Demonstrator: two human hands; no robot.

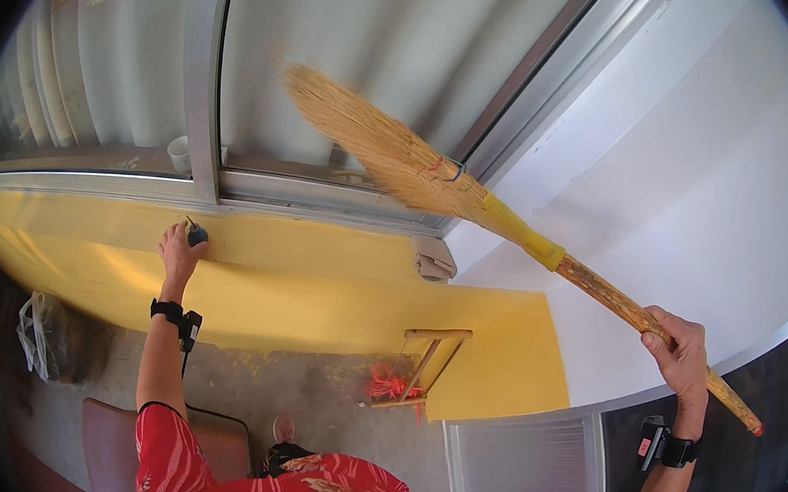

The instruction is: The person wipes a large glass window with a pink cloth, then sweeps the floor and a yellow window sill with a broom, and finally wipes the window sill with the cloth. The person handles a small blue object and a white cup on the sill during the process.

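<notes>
My right hand [678, 351] grips the wooden handle of a straw broom [377, 136] near its lower end. The broom slants up to the left, its bristles in front of the window glass; a yellow sleeve joins bristles and handle. My left hand [181, 249] is on the yellow window ledge at left, its fingers around a small dark rounded object with a thin spout [198, 235], perhaps a rubber bulb. Whether it grips this firmly cannot be told.
Folded brown cardboard [434, 259] lies at the ledge's right corner. A white cup [179, 153] stands behind the glass. Below are a wooden frame [438, 334] with red cord [387, 383], a plastic bag [44, 339] and a brown seat [107, 439]. Black cables run from both wrist devices.
</notes>
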